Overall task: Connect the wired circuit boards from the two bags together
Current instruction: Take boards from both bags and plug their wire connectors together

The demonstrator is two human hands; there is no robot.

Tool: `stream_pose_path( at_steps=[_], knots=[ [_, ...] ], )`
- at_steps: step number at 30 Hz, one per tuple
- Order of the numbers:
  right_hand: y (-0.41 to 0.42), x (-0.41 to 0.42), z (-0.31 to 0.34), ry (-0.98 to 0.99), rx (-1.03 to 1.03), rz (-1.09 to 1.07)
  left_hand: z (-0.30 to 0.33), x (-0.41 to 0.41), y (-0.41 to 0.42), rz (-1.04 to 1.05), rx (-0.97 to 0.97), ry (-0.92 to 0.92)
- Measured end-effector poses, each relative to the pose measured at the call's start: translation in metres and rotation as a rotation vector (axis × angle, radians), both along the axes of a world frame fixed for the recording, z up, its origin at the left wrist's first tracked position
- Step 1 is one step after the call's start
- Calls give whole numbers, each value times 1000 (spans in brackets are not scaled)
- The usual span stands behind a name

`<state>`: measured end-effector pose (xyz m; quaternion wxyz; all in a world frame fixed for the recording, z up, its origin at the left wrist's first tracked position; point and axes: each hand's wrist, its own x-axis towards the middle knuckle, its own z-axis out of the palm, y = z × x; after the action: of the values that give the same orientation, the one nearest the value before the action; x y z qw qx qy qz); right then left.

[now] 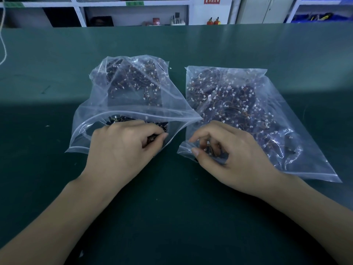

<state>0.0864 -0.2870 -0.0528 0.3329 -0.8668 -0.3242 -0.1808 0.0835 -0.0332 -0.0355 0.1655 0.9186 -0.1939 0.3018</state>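
Note:
Two clear plastic bags lie side by side on the green table. The left bag [133,104] stands puffed up with its mouth open toward me and holds several dark circuit boards with thin wires and white connectors. My left hand [122,148] reaches into that mouth, fingers curled around a dark board [152,138]. The right bag [248,115] lies flat, full of the same kind of wired boards. My right hand [227,153] is inside its open end, fingers curled over small wired pieces [209,148]; what exactly it grips is hidden by the plastic.
The green table [172,217] stretches wide on every side of the bags. A white cord [3,46] hangs at the far left edge. Shelves and cabinets [133,14] stand behind the table's far edge.

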Motion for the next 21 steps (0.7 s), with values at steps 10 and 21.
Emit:
stream_pose_path(
  at_steps=[10, 21],
  knots=[
    [-1, 1, -1, -9, 5, 13, -5, 2, 3, 47, 1, -38],
    [-1, 1, -2, -5, 9, -7, -2, 0, 1, -140, -125, -308]
  ],
)
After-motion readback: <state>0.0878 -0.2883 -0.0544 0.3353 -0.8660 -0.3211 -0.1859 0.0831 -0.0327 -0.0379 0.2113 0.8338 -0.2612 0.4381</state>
